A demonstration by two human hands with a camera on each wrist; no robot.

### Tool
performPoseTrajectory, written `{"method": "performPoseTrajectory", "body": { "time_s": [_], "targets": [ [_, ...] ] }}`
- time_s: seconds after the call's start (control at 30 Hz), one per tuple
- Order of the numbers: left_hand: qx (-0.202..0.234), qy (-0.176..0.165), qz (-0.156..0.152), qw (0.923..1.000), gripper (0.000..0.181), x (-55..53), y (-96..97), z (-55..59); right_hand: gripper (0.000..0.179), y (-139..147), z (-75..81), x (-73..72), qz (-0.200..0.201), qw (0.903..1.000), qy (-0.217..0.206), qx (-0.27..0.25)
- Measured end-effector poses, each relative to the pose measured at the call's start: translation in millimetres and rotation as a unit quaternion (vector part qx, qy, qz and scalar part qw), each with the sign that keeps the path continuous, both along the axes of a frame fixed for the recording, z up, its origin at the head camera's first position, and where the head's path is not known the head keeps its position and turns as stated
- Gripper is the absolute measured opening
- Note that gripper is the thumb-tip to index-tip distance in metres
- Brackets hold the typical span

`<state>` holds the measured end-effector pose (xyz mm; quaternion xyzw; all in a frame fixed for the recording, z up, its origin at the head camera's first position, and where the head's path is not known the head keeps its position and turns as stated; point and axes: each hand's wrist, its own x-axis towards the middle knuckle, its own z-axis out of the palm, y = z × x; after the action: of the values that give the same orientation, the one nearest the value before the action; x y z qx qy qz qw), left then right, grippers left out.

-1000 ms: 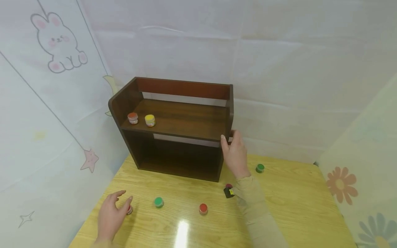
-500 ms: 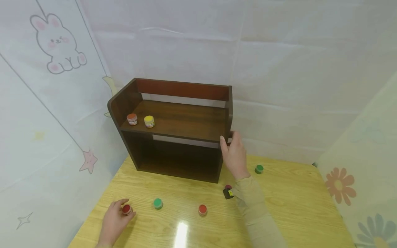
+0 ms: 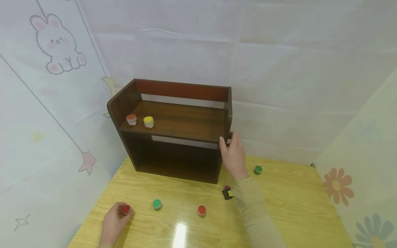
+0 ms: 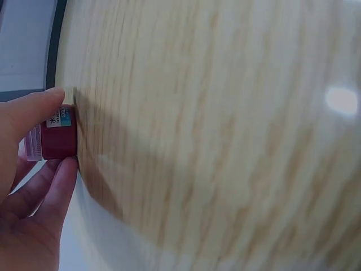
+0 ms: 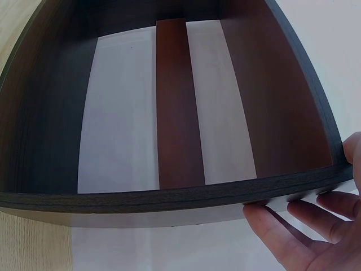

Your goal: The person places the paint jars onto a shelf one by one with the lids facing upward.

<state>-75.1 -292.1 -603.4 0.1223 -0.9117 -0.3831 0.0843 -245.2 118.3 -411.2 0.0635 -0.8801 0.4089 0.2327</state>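
A small paint jar (image 3: 126,209) with a dark red lid is pinched between the thumb and fingers of my left hand (image 3: 112,225), low on the left of the table. In the left wrist view the jar (image 4: 60,135) shows dark red paint and a small label, its paint-filled end close against the wood. My right hand (image 3: 234,157) holds the right side panel of a dark brown two-tier shelf (image 3: 183,119). In the right wrist view the thumb lies at the panel's front edge and the fingertips (image 5: 256,213) press its outer face.
An orange-lidded jar (image 3: 131,120) and a yellow-lidded jar (image 3: 149,122) stand on the upper board's left. On the table (image 3: 288,206) are green-lidded (image 3: 157,204), red-lidded (image 3: 202,210) and dark green-lidded (image 3: 258,169) jars. A magenta-lidded jar (image 3: 227,187) is partly hidden by the black wrist device (image 3: 227,194).
My left hand has closed its fingers and thumb round the dark red-lidded jar, after reaching over it from the left. The right hand keeps its hold on the shelf.
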Motion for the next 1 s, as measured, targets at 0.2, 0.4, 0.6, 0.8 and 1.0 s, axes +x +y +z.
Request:
{"method": "performPoseTrajectory", "body": {
  "time_s": [0.2,0.4,0.6,0.8,1.0],
  "targets": [
    [0.005,0.014,0.012,0.9998,0.035,-2.2,0.5,-3.1,0.04,0.3,-0.3,0.1,0.002,1.0,-0.002,-0.001],
    [0.015,0.022,0.021,0.9994,0.034,-4.6,2.2,-6.6,0.04,0.4,0.6,0.6,0.003,1.0,-0.002,0.0],
    [0.022,0.015,0.028,0.9993,0.032,-5.1,3.6,-5.9,0.04,0.5,0.3,0.0,0.003,1.0,0.0,-0.001],
    [0.02,0.013,0.048,0.9986,0.035,-1.9,3.8,-2.1,0.041,-0.3,-1.4,-0.6,0.005,1.0,-0.003,0.003],
    [-0.007,0.055,0.056,0.9969,0.039,-2.2,4.8,7.9,0.041,0.1,-1.0,0.0,0.002,1.0,-0.01,-0.001]
  ]
}}
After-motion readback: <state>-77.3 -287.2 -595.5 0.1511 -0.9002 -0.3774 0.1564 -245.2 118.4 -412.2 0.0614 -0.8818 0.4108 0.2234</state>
